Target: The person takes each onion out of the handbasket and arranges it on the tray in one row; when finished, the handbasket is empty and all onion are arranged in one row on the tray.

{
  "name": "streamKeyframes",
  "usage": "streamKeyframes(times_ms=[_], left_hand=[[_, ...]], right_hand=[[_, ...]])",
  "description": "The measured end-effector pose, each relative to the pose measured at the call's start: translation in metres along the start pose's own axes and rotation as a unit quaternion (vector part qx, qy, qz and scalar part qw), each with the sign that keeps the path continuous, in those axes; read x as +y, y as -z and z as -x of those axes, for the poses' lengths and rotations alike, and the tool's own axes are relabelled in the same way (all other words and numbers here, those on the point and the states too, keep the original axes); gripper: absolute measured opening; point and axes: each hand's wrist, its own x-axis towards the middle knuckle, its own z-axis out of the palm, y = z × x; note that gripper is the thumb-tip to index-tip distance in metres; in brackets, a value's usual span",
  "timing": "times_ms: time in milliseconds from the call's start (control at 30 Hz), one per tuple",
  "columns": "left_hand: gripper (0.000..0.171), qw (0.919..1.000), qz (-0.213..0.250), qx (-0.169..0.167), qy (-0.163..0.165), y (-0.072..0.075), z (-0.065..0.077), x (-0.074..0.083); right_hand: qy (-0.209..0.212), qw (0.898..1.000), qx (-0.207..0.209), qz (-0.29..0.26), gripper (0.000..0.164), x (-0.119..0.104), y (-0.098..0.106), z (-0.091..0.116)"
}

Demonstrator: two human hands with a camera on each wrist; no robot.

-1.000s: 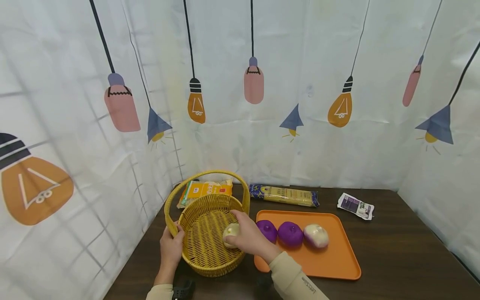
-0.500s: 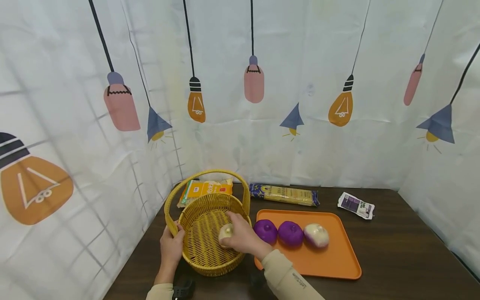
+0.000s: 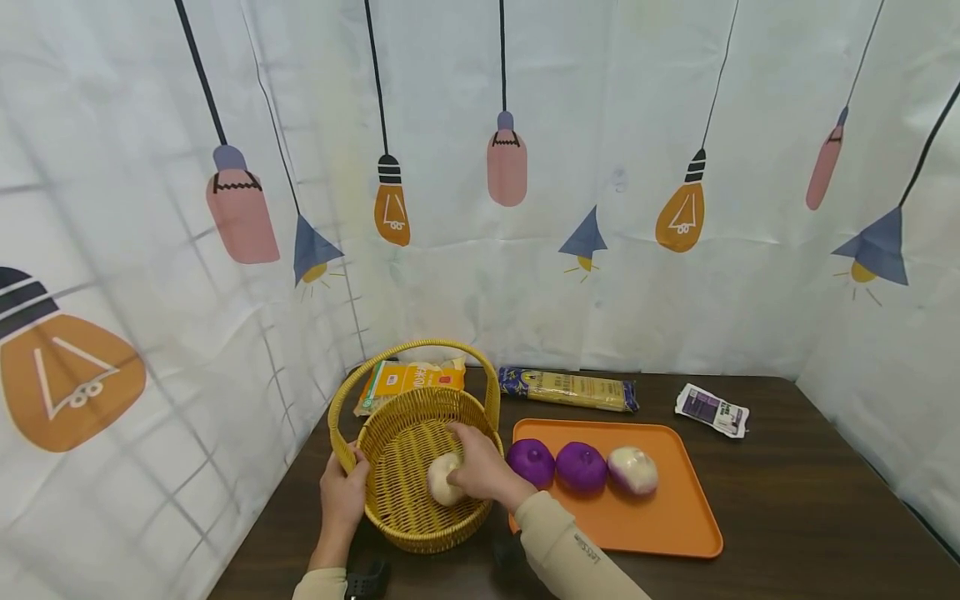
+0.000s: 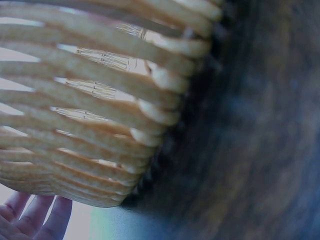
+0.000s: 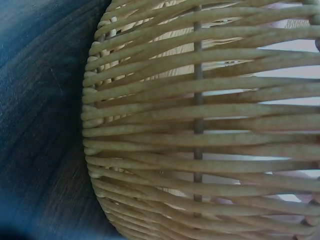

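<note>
A round yellow wicker basket (image 3: 408,521) with a tall handle stands on the table. My left hand (image 3: 343,492) grips its left side, where the handle meets the rim; fingers (image 4: 55,217) show outside the weave in the left wrist view. In the basket lies a round whitish turnip (image 3: 444,480). My right hand (image 3: 483,471) reaches over the right rim, its fingers loosely spread at the turnip's right side, which they partly cover. In the right wrist view the basket wall (image 5: 200,130) fills most of the picture, and the hand itself is hidden.
An orange tray (image 3: 637,529) to the right bears two purple round vegetables (image 3: 581,468) and a white-and-purple turnip (image 3: 633,471). Behind are an orange-yellow food bag (image 3: 420,377) and a long noodle packet (image 3: 573,391). A small purple-and-white pouch (image 3: 712,412) lies farther right.
My right hand has moved left into the basket with the turnip, then loosened around it. The turnip now sits lower and shows more of itself. My left hand and the basket stay put.
</note>
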Motion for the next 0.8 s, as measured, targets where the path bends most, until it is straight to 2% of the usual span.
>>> streamKeyframes(times_ms=[200,533,700,800], left_hand=[[0.013,1.0,-0.003,0.002,0.004,-0.0003,-0.0001,0.0008],[0.009,0.9998,0.017,-0.011,0.003,0.0012,0.0012,0.0018],[0.01,0.9997,0.017,-0.014,0.004,0.0017,0.0014,0.0027],[0.011,0.9998,0.015,-0.009,0.005,0.0008,0.001,0.0021]], right_hand=[[-0.001,1.0,-0.026,-0.008,0.068,0.0028,-0.0009,-0.0038],[0.002,0.998,-0.048,0.034,0.049,0.001,-0.007,-0.006],[0.019,0.996,-0.065,0.052,0.044,-0.0021,-0.0062,-0.0042],[0.033,0.994,-0.085,0.054,0.046,-0.0036,-0.0052,-0.0033]])
